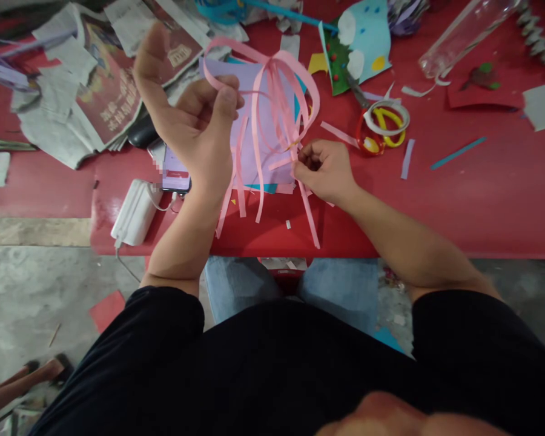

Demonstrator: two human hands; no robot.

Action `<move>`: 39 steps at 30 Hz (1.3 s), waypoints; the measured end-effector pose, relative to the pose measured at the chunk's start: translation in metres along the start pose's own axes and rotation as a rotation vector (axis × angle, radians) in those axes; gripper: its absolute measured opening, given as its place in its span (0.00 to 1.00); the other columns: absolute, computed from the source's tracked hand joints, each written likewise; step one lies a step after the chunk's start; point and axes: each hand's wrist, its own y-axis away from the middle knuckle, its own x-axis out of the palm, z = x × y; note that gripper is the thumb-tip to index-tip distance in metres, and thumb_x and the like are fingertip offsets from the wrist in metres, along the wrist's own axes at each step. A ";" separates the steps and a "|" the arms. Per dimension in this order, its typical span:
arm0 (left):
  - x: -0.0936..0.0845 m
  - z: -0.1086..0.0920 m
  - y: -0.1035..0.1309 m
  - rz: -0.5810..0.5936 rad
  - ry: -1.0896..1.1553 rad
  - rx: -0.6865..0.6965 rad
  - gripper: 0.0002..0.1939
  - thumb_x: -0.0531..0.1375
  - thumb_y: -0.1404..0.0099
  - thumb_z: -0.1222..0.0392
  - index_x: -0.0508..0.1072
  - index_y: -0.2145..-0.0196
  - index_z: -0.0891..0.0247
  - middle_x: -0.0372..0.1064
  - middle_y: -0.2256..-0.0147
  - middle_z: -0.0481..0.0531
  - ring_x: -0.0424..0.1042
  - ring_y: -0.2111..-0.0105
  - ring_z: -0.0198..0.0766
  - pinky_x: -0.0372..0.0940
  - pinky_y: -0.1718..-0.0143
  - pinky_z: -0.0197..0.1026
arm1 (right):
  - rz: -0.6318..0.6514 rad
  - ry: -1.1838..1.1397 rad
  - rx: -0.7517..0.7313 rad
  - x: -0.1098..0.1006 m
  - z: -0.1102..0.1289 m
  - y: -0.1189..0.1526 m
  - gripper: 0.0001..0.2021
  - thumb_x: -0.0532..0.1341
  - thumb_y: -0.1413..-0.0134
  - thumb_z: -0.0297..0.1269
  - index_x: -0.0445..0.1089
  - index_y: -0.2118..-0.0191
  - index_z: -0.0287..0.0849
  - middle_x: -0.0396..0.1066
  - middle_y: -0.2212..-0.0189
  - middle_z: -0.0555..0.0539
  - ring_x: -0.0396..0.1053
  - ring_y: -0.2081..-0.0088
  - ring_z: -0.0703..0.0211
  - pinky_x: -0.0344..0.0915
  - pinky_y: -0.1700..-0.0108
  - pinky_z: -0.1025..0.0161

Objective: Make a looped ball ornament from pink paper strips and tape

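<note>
Between my hands hangs a bundle of pink paper strips [281, 97], looped at the top and loose at the lower ends. My left hand [200, 115] is raised at the left, thumb and fingertips pinching one looped strip while another finger points upward. Lower on the right, my right hand [324, 169] is closed on the strips where they come together, its fingertips partly hidden. Behind the strips lies a stack of lilac and blue paper sheets [245, 145].
Scissors [381, 124] with red, yellow and white handles lie at right, near a blue card [367, 39] and a clear bottle [463, 42]. Crumpled newspaper [104, 79] covers the left. A white power bank [136, 212] is cabled to a phone [176, 169] near the table's front edge.
</note>
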 end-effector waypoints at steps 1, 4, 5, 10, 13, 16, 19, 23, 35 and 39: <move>0.005 -0.008 0.001 -0.038 -0.017 -0.048 0.27 0.60 0.21 0.57 0.55 0.31 0.43 0.53 0.26 0.40 0.76 0.59 0.27 0.76 0.59 0.35 | 0.001 0.005 -0.001 0.000 -0.001 0.000 0.06 0.68 0.47 0.30 0.69 0.70 0.43 0.67 0.78 0.53 0.61 0.78 0.67 0.55 0.75 0.64; 0.020 -0.031 0.001 -0.068 -0.012 -0.048 0.28 0.61 0.22 0.61 0.55 0.32 0.44 0.53 0.28 0.42 0.76 0.59 0.26 0.77 0.60 0.35 | -0.003 0.010 0.005 0.000 -0.001 0.000 0.06 0.68 0.48 0.29 0.69 0.70 0.42 0.67 0.78 0.53 0.60 0.78 0.68 0.55 0.75 0.64; 0.024 -0.038 0.001 -0.066 -0.014 -0.052 0.28 0.62 0.22 0.58 0.55 0.32 0.45 0.52 0.28 0.45 0.76 0.60 0.27 0.78 0.59 0.36 | -0.003 0.010 0.013 0.001 -0.001 0.000 0.06 0.67 0.48 0.28 0.69 0.71 0.42 0.66 0.79 0.53 0.60 0.78 0.68 0.55 0.75 0.64; 0.043 -0.043 0.008 -0.103 -0.127 -0.147 0.30 0.61 0.24 0.41 0.56 0.33 0.51 0.47 0.29 0.57 0.75 0.60 0.29 0.78 0.51 0.40 | 0.009 0.003 0.019 0.001 0.001 0.000 0.06 0.67 0.48 0.29 0.69 0.70 0.42 0.65 0.79 0.53 0.60 0.78 0.67 0.55 0.75 0.64; 0.047 -0.019 0.026 -0.025 -0.194 -0.019 0.35 0.52 0.23 0.32 0.49 0.27 0.47 0.46 0.28 0.58 0.74 0.64 0.26 0.77 0.55 0.38 | 0.014 0.009 0.001 0.001 0.002 0.000 0.07 0.67 0.48 0.28 0.69 0.70 0.42 0.66 0.79 0.53 0.61 0.78 0.67 0.55 0.75 0.64; 0.050 0.001 0.046 0.136 -0.321 -0.161 0.38 0.42 0.23 0.27 0.33 0.25 0.36 0.38 0.24 0.58 0.80 0.55 0.35 0.77 0.52 0.46 | 0.014 0.018 0.005 0.001 0.002 0.000 0.07 0.67 0.47 0.28 0.68 0.70 0.43 0.66 0.79 0.53 0.60 0.79 0.67 0.54 0.75 0.63; 0.056 0.008 0.059 0.188 -0.359 -0.233 0.38 0.41 0.22 0.29 0.26 0.24 0.35 0.40 0.23 0.62 0.81 0.49 0.44 0.77 0.53 0.48 | 0.016 0.026 0.001 0.001 0.000 0.000 0.08 0.68 0.46 0.29 0.68 0.69 0.43 0.65 0.79 0.53 0.61 0.78 0.66 0.56 0.74 0.63; 0.063 0.003 0.063 0.205 -0.373 -0.326 0.37 0.42 0.19 0.37 0.26 0.23 0.42 0.62 0.32 0.65 0.82 0.49 0.46 0.78 0.54 0.48 | 0.023 0.024 -0.014 0.001 -0.002 0.000 0.08 0.69 0.45 0.32 0.68 0.68 0.44 0.67 0.78 0.52 0.62 0.78 0.66 0.57 0.74 0.63; 0.065 -0.009 0.063 0.283 -0.444 -0.242 0.33 0.42 0.18 0.44 0.30 0.23 0.41 0.57 0.28 0.61 0.82 0.54 0.40 0.78 0.53 0.45 | 0.020 -0.012 0.024 -0.002 0.007 0.000 0.12 0.71 0.47 0.40 0.68 0.69 0.43 0.66 0.78 0.51 0.60 0.79 0.67 0.55 0.77 0.63; 0.062 0.002 0.068 0.298 -0.516 -0.183 0.32 0.40 0.17 0.44 0.31 0.22 0.42 0.61 0.30 0.61 0.82 0.56 0.37 0.77 0.55 0.43 | 0.030 -0.008 0.027 -0.002 0.007 0.000 0.13 0.71 0.46 0.42 0.68 0.69 0.43 0.67 0.77 0.50 0.60 0.77 0.67 0.57 0.76 0.63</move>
